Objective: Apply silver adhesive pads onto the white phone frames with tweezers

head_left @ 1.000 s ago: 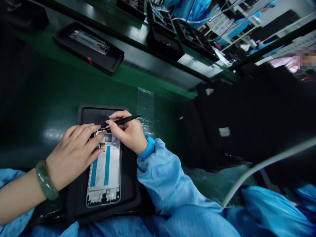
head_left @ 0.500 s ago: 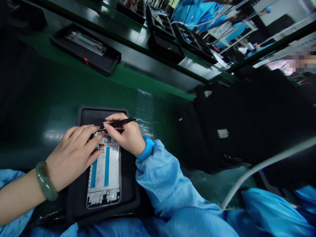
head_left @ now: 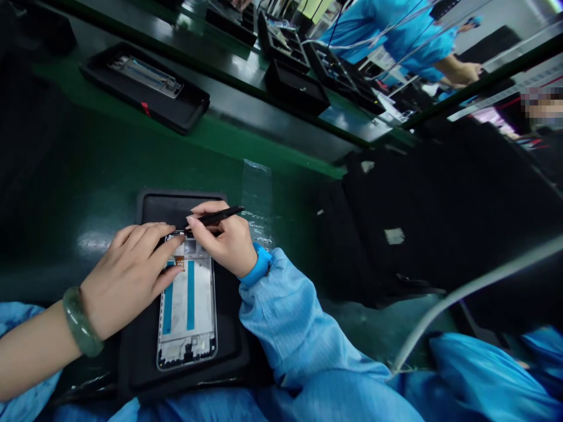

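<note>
A phone frame (head_left: 203, 305) with a silvery inside, two blue adhesive strips and a small orange-brown flex cable (head_left: 179, 261) lies in a black tray (head_left: 182, 198). My left hand (head_left: 127, 272) rests with its fingers stretched over the frame's upper left, fingertips at the top edge and thumb near the cable. In my right hand (head_left: 224, 240) are slim black tweezers (head_left: 220, 215), pinched between thumb and fingers. Their tip points at the frame's top edge, close to my left fingertips; the exact contact there is hidden.
Another phone frame (head_left: 145, 76) lies in a black tray (head_left: 193, 114) at the back left. Black stacked trays (head_left: 440, 217) stand on the right, behind a pale cable (head_left: 440, 313). Clear tape (head_left: 257, 196) is stuck to the green table. A co-worker in blue (head_left: 396, 29) is across the bench.
My right hand and the tweezers have shifted very slightly, still at the frame's top edge. My left hand has barely moved. A co-worker's arm across the bench has come further into view.
</note>
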The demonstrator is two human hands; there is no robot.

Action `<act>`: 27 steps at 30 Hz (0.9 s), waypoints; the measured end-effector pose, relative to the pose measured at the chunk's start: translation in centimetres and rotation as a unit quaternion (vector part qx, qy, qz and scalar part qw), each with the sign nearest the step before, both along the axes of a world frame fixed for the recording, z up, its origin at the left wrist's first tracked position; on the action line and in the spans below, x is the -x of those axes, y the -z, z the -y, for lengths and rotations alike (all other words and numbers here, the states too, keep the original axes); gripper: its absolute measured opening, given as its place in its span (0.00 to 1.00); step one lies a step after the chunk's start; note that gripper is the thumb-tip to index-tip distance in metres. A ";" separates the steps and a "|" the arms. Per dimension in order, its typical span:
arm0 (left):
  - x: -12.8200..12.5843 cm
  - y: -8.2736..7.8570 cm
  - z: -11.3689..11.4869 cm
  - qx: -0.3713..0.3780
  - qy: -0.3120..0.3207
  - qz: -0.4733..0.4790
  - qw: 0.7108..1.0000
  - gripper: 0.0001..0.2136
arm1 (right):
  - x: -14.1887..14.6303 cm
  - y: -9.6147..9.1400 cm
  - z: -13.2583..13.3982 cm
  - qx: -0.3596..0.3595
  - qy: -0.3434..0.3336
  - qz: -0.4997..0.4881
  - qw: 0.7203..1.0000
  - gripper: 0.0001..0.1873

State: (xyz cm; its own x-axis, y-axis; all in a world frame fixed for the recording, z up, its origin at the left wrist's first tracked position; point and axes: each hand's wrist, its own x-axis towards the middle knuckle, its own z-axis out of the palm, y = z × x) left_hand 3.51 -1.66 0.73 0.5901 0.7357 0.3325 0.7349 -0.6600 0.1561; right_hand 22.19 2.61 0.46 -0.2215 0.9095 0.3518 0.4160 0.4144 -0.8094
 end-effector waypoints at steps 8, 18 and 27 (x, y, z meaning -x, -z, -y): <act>0.0 0.0 0.0 0.005 0.000 0.004 1.000 0.17 | -0.1 0.0 -0.1 -0.017 -0.021 0.008 1.000 0.05; 0.0 0.0 0.0 0.003 0.002 0.006 1.000 0.16 | -0.3 -0.2 -0.2 -0.014 -0.038 0.026 0.999 0.05; 0.1 0.1 0.0 0.002 0.006 0.007 1.000 0.17 | -0.3 -0.6 -0.9 -0.114 -0.099 0.102 0.983 0.03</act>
State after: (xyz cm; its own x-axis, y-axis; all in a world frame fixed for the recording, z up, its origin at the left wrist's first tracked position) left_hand 3.45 -1.62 0.67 0.5934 0.7305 0.3379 0.7251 -0.6674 0.1695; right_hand 22.49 3.55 1.05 -0.4731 0.7443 0.4714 0.4533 0.6644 -0.5941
